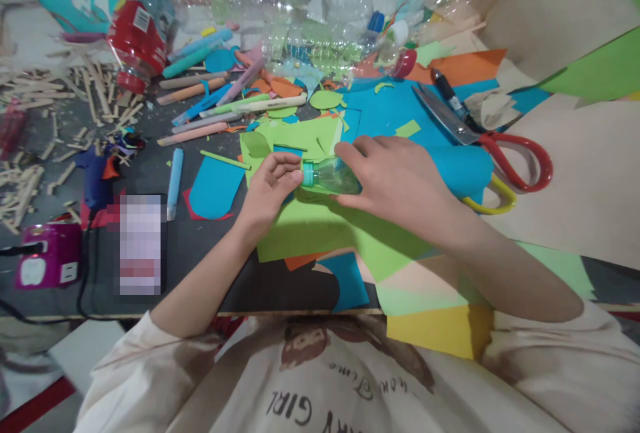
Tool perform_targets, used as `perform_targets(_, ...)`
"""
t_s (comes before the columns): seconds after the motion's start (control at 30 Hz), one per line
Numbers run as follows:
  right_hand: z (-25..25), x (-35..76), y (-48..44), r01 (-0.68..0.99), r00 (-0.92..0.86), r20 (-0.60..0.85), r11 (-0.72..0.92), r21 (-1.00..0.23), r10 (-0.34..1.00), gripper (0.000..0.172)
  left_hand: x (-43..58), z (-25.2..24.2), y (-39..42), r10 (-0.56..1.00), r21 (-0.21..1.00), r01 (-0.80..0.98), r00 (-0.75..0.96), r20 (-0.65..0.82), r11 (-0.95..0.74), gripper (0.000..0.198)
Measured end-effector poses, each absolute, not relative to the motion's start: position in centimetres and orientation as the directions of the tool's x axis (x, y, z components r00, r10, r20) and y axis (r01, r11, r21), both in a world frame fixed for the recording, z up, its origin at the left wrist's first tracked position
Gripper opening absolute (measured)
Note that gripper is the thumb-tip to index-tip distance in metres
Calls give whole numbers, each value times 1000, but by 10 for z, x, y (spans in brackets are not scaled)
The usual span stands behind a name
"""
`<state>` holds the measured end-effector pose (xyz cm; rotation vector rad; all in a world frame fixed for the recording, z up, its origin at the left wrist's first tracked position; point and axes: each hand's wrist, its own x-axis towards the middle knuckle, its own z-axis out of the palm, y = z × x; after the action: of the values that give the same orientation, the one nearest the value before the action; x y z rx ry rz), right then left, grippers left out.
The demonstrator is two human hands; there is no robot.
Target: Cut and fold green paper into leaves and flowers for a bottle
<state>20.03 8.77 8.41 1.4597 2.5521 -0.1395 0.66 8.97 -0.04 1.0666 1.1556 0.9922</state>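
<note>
A clear plastic bottle piece (334, 178) with a teal cap lies on its side over light green paper (300, 233). The fingers of my left hand (278, 180) are closed on the cap end. From the right, my right hand (383, 170) curls around the wider end, thumb below and fingers above, hiding the bottle's edge there. Left of my left hand lies a blue paper cutout (217, 186) on a red one, with a thin green paper strip (225, 159) beside it. Blue paper (460, 170) curls up right of my right hand.
Large scissors (517, 160) with red and yellow handles and a black marker (453, 96) lie at the right. Clear bottles (310, 13) crowd the back. Several markers (200, 86), wooden sticks (30, 93), a blue glue gun (97, 176) and a phone (140, 243) are on the left.
</note>
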Motion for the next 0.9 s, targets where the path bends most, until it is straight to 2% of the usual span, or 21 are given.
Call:
perform_targets(0.13,82,202,87,861,-491,-198,507,41,848,41,7,2,90,967,975,-48,150,-207,216,45)
perform_targets(0.33,80,202,87,857,-494,-177,511,65,851,44,8,6,90,980,990,-23,146,-136,141,43)
perform_targets(0.53,82,203,88,857,-495,-188,512,56,848,40,10,5,90,974,978,-105,160,-163,181,47)
perform_targets(0.73,83,202,86,867,-479,-210,497,41,852,39,10,8,89,966,974,-63,161,-204,216,48)
perform_targets(0.9,84,201,85,856,-489,-188,510,85,852,37,10,8,89,970,980,-39,156,-189,197,47)
